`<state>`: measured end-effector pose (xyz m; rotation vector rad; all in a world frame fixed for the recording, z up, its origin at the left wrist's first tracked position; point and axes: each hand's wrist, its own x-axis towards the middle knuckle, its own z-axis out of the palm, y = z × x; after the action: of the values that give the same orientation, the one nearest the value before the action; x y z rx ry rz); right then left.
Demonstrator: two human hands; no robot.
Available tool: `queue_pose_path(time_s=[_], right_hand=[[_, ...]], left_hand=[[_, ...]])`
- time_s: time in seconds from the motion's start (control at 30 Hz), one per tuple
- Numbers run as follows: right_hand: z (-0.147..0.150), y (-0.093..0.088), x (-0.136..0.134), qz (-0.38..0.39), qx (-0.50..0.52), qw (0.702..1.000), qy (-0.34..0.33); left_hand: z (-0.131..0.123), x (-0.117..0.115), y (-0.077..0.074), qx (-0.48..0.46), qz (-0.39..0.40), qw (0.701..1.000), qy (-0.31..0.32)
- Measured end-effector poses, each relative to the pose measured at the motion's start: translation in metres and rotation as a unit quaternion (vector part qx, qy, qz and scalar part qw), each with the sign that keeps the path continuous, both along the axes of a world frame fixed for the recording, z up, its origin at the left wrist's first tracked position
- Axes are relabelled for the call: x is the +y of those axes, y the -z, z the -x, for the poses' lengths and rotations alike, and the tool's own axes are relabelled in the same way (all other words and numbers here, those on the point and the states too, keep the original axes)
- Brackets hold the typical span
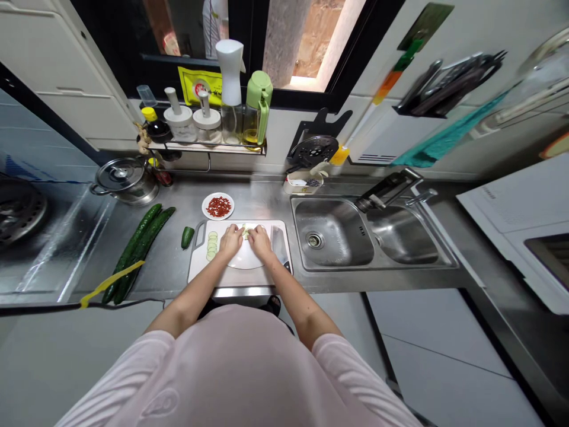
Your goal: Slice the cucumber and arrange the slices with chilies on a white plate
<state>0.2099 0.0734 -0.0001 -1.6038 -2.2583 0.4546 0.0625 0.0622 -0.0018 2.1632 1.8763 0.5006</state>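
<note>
My left hand and my right hand meet over a white plate on the white cutting board. Fingers of both hands are closed on pale cucumber slices at the plate's far side; the fingertips partly hide them. Left of my left hand, a row of overlapping cucumber slices lies on the board. A kitchen knife rests flat along the board's right side, its dark handle toward me. Beyond the board stands a small white dish of chopped red pieces.
A cut cucumber piece and whole cucumbers lie to the left, near a lidded pot. The double sink is at the right. A rack of bottles and jars hangs behind the counter.
</note>
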Motion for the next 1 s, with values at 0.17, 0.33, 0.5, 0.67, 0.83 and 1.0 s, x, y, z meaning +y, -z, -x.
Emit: queue_pose_path(time_s=[0.17, 0.33, 0.5, 0.67, 0.83, 1.0], right_hand=[[-0.001, 0.002, -0.001, -0.014, 0.010, 1.000, 0.002], [0.000, 0.004, -0.001, -0.018, 0.011, 1.000, 0.012], [0.000, 0.006, -0.001, -0.020, 0.006, 1.000, 0.011], [0.000, 0.001, -0.001, -0.022, 0.029, 0.999, 0.013], [0.002, -0.024, -0.015, -0.077, 0.136, 0.988, 0.013], [-0.008, -0.040, -0.046, -0.094, 0.208, 0.973, 0.028]], left_hand=[[0.002, -0.002, 0.000, -0.023, -0.016, 1.000, 0.008], [0.005, -0.006, 0.000, -0.016, -0.004, 0.999, 0.038], [0.005, -0.006, 0.000, -0.015, 0.004, 0.999, 0.041], [0.002, -0.005, -0.003, -0.015, -0.016, 0.999, 0.035], [0.004, -0.014, -0.018, -0.124, -0.093, 0.988, -0.014], [0.031, -0.047, -0.025, -0.181, -0.124, 0.970, -0.100]])
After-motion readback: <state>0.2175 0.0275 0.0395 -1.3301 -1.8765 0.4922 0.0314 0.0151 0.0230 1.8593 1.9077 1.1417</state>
